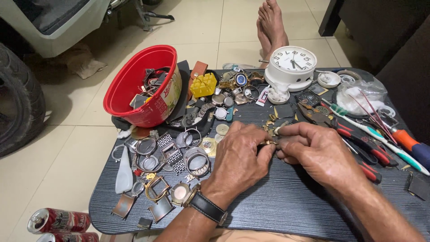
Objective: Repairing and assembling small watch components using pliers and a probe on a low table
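Observation:
My left hand (239, 157), with a black-strapped wristwatch (204, 205) on the wrist, pinches a small gold-coloured metal link piece (269, 142) over a dark grey board (286, 201). My right hand (316, 150) meets it fingertip to fingertip and grips the same small piece from the right. Loose gold links (270, 122) lie on the board just beyond the fingers. Watch cases, bezels and bracelet parts (172, 154) are scattered left of my left hand.
A tipped red bowl (134, 85) of watch parts lies at the back left, a yellow plastic block (204, 85) beside it. A white clock (293, 62), red-handled pliers (363, 143), a toothbrush (380, 134) and screwdriver (412, 145) sit right. Bare feet (271, 24), a tyre (20, 103) and drink cans (58, 220) surround the board.

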